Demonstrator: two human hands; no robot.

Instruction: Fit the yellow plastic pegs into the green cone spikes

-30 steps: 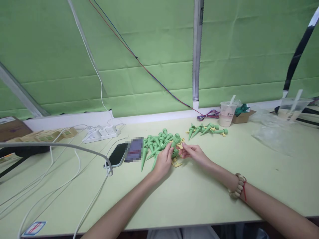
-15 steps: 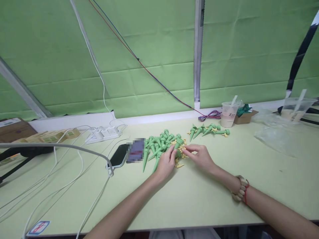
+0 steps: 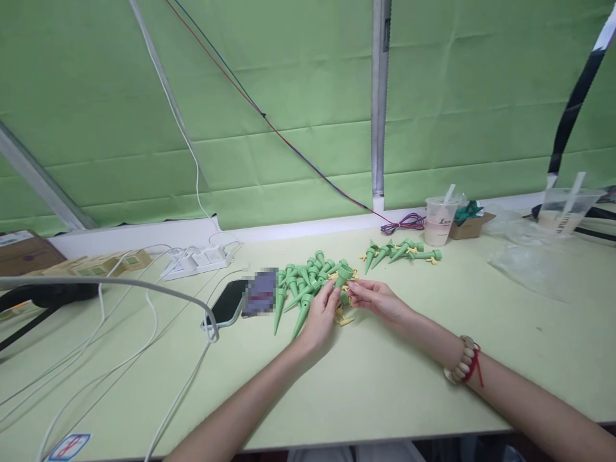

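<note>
The left hand [image 3: 320,314] pinches a green plastic cone spike [image 3: 342,277] beside the pile of green spikes [image 3: 301,285], wide end turned to meet the right hand [image 3: 378,300], whose fingertips nip a yellow plastic fitting [image 3: 350,285]

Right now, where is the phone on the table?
Head view, left of centre: the phone lies flat just left of the pile of green spikes, in front of the white power strip.
</note>
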